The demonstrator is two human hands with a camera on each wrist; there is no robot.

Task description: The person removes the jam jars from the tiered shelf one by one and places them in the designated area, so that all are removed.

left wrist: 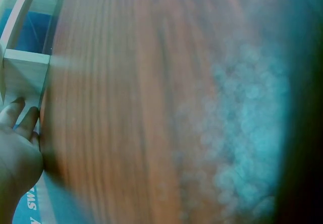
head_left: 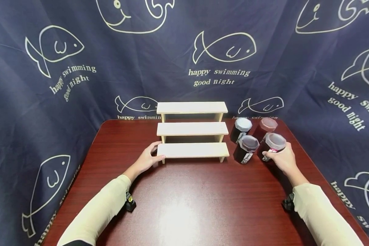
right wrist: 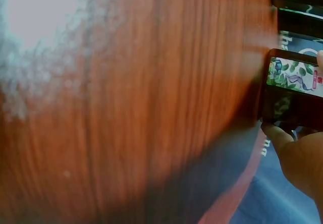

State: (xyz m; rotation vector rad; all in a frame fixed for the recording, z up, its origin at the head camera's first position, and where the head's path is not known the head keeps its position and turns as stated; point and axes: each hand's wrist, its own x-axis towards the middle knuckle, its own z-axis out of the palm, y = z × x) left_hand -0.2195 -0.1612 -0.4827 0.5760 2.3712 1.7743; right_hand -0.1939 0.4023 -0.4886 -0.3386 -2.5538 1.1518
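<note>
A pale wooden three-tier shelf (head_left: 192,150) stands at the back of the table. My left hand (head_left: 146,158) rests against its left end, the thumb by the front of the lowest step. In the left wrist view the fingers of that hand (left wrist: 20,148) lie fairly straight along the wooden side piece (left wrist: 28,72). To the right, my right hand (head_left: 284,159) grips a dark jar (head_left: 275,141) with a translucent lid. The right wrist view shows this jar's leafy label (right wrist: 292,74) and the right hand (right wrist: 303,156) around its lower part.
Beside the held jar stand a dark jar with a grey lid (head_left: 248,143), one with a pale lid (head_left: 243,124) and a reddish jar (head_left: 268,124). Dark red wood makes up the tabletop (head_left: 184,191). A navy fish-print cloth (head_left: 160,75) hangs behind and around it.
</note>
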